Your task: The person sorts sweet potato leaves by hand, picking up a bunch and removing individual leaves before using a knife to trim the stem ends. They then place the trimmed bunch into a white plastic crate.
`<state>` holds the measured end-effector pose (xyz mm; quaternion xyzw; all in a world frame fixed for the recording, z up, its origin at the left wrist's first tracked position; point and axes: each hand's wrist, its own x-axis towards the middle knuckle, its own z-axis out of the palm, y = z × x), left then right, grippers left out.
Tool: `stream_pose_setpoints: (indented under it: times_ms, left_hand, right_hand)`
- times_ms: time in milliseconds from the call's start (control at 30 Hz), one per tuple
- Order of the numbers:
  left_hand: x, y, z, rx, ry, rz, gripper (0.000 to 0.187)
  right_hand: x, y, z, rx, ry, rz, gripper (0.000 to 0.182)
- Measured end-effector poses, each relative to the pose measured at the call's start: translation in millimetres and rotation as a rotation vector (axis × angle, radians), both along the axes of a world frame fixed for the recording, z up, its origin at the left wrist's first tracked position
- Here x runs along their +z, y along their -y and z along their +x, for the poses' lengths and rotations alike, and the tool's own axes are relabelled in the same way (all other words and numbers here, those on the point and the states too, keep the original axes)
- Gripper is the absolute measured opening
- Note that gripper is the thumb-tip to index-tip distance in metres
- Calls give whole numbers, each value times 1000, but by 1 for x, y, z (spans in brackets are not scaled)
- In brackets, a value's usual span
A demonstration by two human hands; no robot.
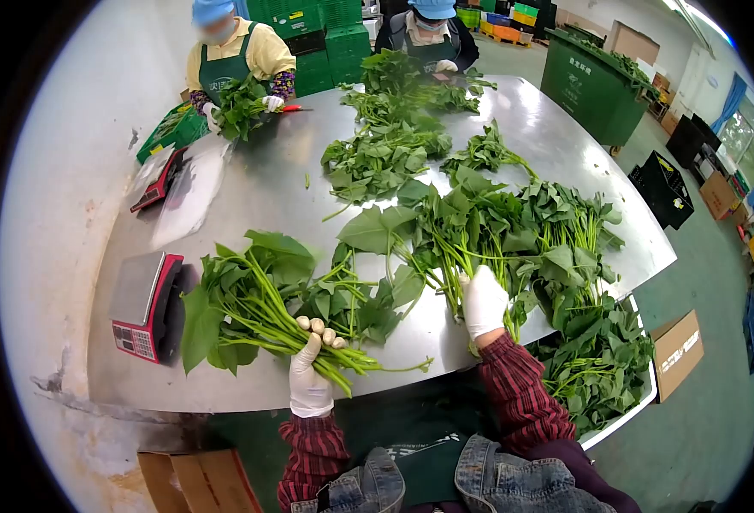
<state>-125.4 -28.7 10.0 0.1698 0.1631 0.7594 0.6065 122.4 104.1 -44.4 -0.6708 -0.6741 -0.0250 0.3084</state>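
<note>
My left hand (313,368), in a white glove, is wrapped round the stems of a leafy green bunch (257,291), whose leaves point up and to the left. Also gloved in white, my right hand (483,301) is at the stems of the large pile of greens (496,227) on the metal table (291,188). Its fingers are partly hidden among the stems, and they appear closed on them. Loose leafy stems (355,295) lie between my two hands.
Red scales (147,308) stand at the left, with another (159,179) behind. A white bin of greens (599,368) is at the lower right. Two people in blue caps work across the table; one holds greens (242,107) and a red-handled tool (291,109). A green bin (586,90) stands beyond.
</note>
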Motion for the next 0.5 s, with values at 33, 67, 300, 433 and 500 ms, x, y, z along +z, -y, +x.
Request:
stream_pose_setpoints:
  times_ms: [33,67,300,433,500]
  left_hand:
    - [-2,0,0,-7,3,-3,25]
    - [-3,1,0,-13,7,-8,24]
    - [-6,2,-1,5,38,-17,24]
    - [-11,-1,-4,50,-3,-12,25]
    - [-13,-2,-4,43,-19,-8,24]
  right_hand:
    - [5,0,6,-33,2,18,28]
    - [0,-2,13,-14,58,18,30]
    - [7,-12,40,173,-75,-138,30]
    - [74,16,28,261,-1017,-475,35]
    - [89,29,19,363,-1164,-520,34]
